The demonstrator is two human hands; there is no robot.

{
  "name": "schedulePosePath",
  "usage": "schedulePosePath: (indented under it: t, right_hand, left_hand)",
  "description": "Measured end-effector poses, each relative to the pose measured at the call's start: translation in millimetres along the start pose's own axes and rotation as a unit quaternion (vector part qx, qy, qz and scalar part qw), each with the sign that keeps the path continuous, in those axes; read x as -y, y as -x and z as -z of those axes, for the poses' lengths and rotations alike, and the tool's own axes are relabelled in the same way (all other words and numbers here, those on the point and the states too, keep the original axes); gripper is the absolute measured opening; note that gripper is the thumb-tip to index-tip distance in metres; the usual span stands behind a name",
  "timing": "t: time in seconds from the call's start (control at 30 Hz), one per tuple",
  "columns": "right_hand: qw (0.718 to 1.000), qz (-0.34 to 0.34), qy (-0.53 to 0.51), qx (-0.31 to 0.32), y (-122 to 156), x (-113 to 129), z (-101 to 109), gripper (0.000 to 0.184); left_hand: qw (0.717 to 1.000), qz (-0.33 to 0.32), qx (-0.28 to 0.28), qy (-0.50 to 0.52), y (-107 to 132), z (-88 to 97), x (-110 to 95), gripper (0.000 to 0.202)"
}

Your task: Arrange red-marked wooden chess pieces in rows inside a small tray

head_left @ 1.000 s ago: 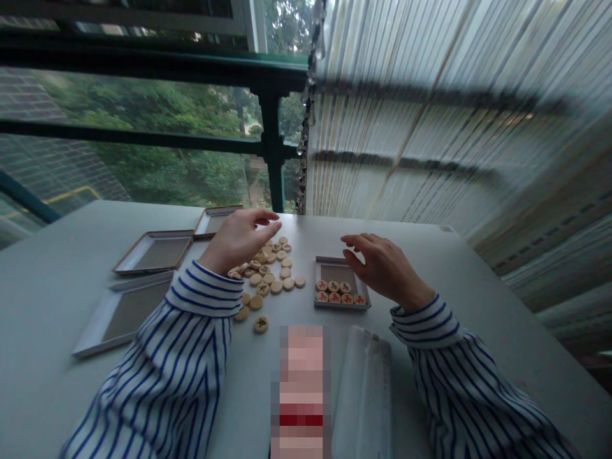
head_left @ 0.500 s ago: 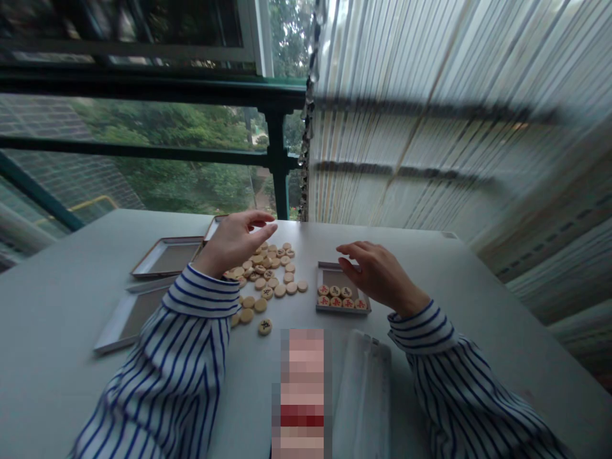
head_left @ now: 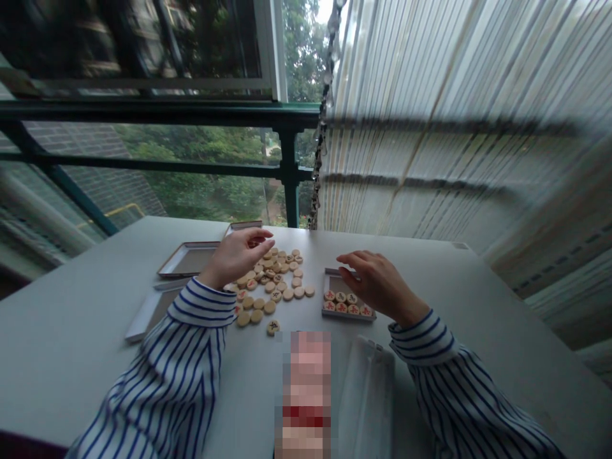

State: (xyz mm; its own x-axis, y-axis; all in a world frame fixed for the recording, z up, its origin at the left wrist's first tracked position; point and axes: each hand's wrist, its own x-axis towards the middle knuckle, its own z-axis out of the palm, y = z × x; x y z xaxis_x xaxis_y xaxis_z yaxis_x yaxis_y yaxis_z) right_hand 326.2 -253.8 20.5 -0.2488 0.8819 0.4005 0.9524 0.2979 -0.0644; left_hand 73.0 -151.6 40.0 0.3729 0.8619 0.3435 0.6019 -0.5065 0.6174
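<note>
My left hand (head_left: 241, 255) hovers over the back left of a loose pile of xiangqi pieces (head_left: 272, 287), thumb and fingers apart, and I see nothing between them. Most of the round wooden discs lie blank side up; a few show red or black characters. My right hand (head_left: 380, 284) hangs over the right side of a small grey box (head_left: 331, 277), fingers stretched and thumb apart. Inside this box stand two rows of pieces (head_left: 347, 303) along its near side, the front row red, the row behind partly black. My right hand hides the box's far right corner.
Two shallow trays (head_left: 160, 280) lie left of the pile, partly behind my left arm, and another box (head_left: 243, 225) stands behind my left hand. A clear plastic wrapper (head_left: 368, 395) lies at the front. Beyond the white table (head_left: 430, 268) are a railing (head_left: 291, 172) and string curtain (head_left: 406, 159).
The view has shifted, so the table and boxes sit farther right and slightly lower. Both hands stay over about the same spots, with my left hand slightly lower toward the pile.
</note>
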Motion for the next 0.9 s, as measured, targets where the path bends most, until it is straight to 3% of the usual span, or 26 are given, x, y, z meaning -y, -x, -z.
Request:
schedulePosePath:
  t: [0.3,0.57,0.9]
  right_hand:
    - [1.000,0.007,-0.003,0.008,-0.3,1.6,-3.0,0.026]
    - [1.000,0.017,0.007,0.021,-0.9,3.3,-9.0,0.023]
    - [0.999,0.032,-0.015,0.034,-0.7,10.7,-13.9,0.025]
  left_hand:
    - [0.997,0.028,-0.048,-0.046,22.5,9.8,24.0,0.037]
    - [0.996,0.054,-0.068,-0.026,40.4,-9.5,56.8,0.037]
    - [0.996,0.011,-0.074,-0.048,46.0,-27.5,68.8,0.029]
